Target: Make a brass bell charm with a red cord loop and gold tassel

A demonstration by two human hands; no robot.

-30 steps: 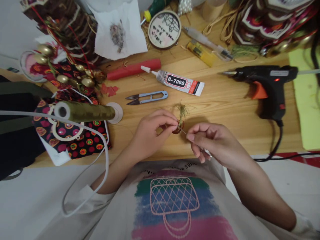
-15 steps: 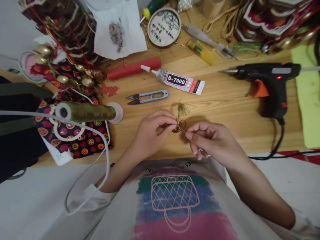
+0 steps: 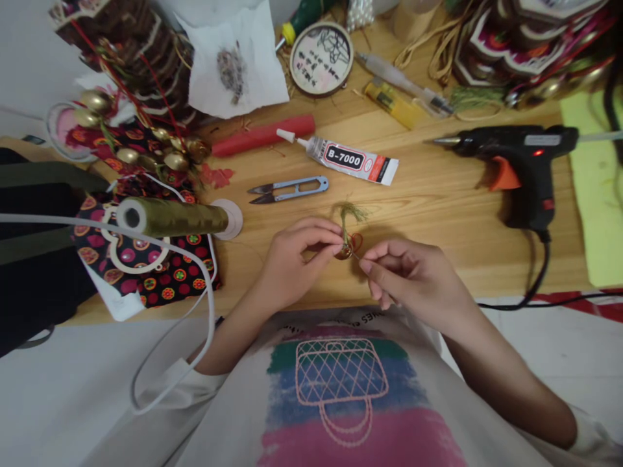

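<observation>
My left hand (image 3: 298,263) is closed in a pinch at a small gold bell (image 3: 345,251), just above the wood near the table's front edge. From the pinch a green thread tassel (image 3: 348,213) rises and flops over to the right. A loop of red cord (image 3: 357,241) curls beside the bell. Thumb and forefinger of my right hand (image 3: 413,272) pinch a thin strand that runs towards the bell; whether it is thread or wire I cannot tell. Thread snips (image 3: 289,189) lie beyond my left hand.
A glue tube (image 3: 344,159) and a red stick (image 3: 263,135) lie further back. To the right rests a glue gun (image 3: 518,146) with its red light on. An olive thread spool (image 3: 180,217) stands left on patterned cloth (image 3: 180,295), with a white cable (image 3: 210,311) looping past.
The green tassel has bent over to the right, and more of the gold bell shows. Both hands keep their pinches in nearly the same place. The camera view has shifted slightly.
</observation>
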